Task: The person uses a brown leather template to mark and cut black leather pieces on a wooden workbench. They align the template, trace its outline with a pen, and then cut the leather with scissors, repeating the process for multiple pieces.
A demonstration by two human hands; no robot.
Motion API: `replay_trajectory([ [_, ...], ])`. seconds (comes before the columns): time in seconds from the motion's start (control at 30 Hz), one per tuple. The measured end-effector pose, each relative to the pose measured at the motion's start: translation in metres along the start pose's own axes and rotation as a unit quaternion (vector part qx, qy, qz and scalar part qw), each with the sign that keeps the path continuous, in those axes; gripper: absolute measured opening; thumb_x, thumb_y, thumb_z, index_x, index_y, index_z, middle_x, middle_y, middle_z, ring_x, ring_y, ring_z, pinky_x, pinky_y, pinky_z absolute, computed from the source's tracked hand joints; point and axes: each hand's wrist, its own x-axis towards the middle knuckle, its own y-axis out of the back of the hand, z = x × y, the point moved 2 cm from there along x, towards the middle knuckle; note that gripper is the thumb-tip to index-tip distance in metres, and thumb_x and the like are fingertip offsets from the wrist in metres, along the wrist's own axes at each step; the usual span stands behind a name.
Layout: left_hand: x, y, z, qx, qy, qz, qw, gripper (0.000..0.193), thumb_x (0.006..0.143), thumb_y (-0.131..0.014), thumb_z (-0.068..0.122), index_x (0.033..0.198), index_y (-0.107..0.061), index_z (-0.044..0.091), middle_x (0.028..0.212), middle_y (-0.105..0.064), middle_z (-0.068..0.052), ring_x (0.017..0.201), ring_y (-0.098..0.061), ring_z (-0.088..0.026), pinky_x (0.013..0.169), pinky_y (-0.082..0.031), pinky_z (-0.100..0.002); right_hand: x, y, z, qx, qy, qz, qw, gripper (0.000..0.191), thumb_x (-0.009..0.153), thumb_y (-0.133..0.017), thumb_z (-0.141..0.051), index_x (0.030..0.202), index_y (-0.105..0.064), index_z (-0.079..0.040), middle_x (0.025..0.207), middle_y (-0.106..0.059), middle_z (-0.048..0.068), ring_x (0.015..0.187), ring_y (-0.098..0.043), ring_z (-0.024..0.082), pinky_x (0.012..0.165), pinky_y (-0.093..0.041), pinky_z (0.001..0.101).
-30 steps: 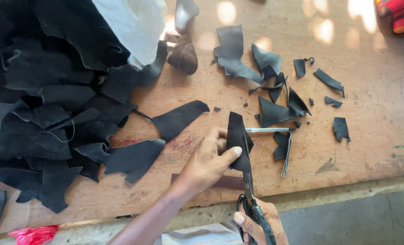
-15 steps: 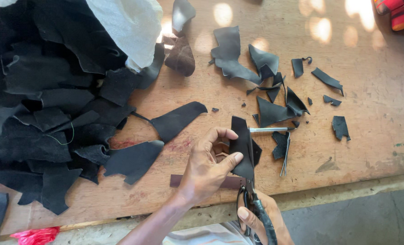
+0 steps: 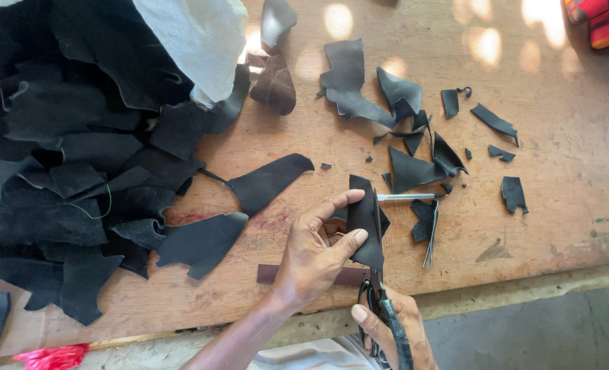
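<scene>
Left hand (image 3: 314, 250) is pinching a black leather offcut (image 3: 366, 219) between thumb and fingers, standing it upright above a worn wooden workbench (image 3: 557, 205) so its lower edge is meeting the blades rising from below. Right hand (image 3: 393, 329), low at the bench's near edge, is closed through the handles of black-handled scissors (image 3: 386, 318), blades pointing up into the piece. Holding the leather on edge seems to be keeping it taut and clear of the bench, giving the blades a free path. The piece is sitting directly above the right hand and just right of the left palm, in contact with both the fingertips and the scissor tips.

Beneath the left wrist a dark brown strip (image 3: 270, 274) is lying flat. Just behind the held piece, a slim metal tool (image 3: 407, 197) is resting among trimmed black scraps (image 3: 414, 168). To the left, a large heap of black leather pieces (image 3: 65, 171) is spreading across the bench, partly covered by a white cloth (image 3: 195, 41). Sunlight is dappling the far side of the wood.
</scene>
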Motion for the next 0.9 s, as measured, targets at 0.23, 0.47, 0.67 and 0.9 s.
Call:
replay_trajectory([
  [0.23, 0.0, -0.001, -0.001, -0.012, 0.005, 0.007, 1.0, 0.056, 0.09, -0.068, -0.005, 0.144, -0.053, -0.002, 0.104, -0.071, -0.01, 0.09, -0.067, -0.009, 0.078, -0.061, -0.023, 0.0, -0.005, 0.007, 0.015, -0.014, 0.028, 0.999, 0.037, 0.082, -0.076, -0.032, 0.07, -0.061, -0.001, 0.052, -0.056, 0.007, 0.04, -0.055, 0.016, 0.039, -0.044, 0.0305],
  [0.47, 0.0, -0.005, 0.003, 0.004, 0.002, 0.0, 1.0, 0.055, 0.09, -0.069, -0.005, 0.143, -0.054, -0.002, 0.103, -0.07, -0.012, 0.089, -0.068, -0.01, 0.078, -0.062, -0.025, -0.001, 0.001, 0.01, 0.038, -0.006, -0.004, 0.999, 0.035, 0.085, -0.076, -0.033, 0.077, -0.061, -0.001, 0.057, -0.055, 0.004, 0.046, -0.057, 0.014, 0.043, -0.047, 0.0295],
  [0.67, -0.009, -0.016, 0.006, 0.003, 0.004, -0.03, 1.0, 0.053, 0.09, -0.068, -0.005, 0.141, -0.054, -0.002, 0.105, -0.07, -0.01, 0.091, -0.068, -0.01, 0.08, -0.063, -0.025, -0.004, 0.011, 0.0, 0.02, 0.021, -0.002, 1.0, 0.032, 0.089, -0.07, -0.032, 0.082, -0.063, -0.002, 0.058, -0.059, 0.005, 0.053, -0.06, 0.014, 0.051, -0.047, 0.0276],
  [0.9, -0.009, -0.022, 0.007, -0.001, 0.013, -0.038, 0.999, 0.054, 0.09, -0.069, -0.006, 0.142, -0.055, -0.001, 0.103, -0.069, -0.009, 0.092, -0.067, -0.01, 0.081, -0.063, -0.025, -0.006, 0.007, -0.001, -0.004, 0.008, 0.055, 0.998, 0.03, 0.085, -0.075, -0.028, 0.075, -0.062, -0.002, 0.056, -0.059, 0.006, 0.046, -0.059, 0.015, 0.044, -0.047, 0.0304],
])
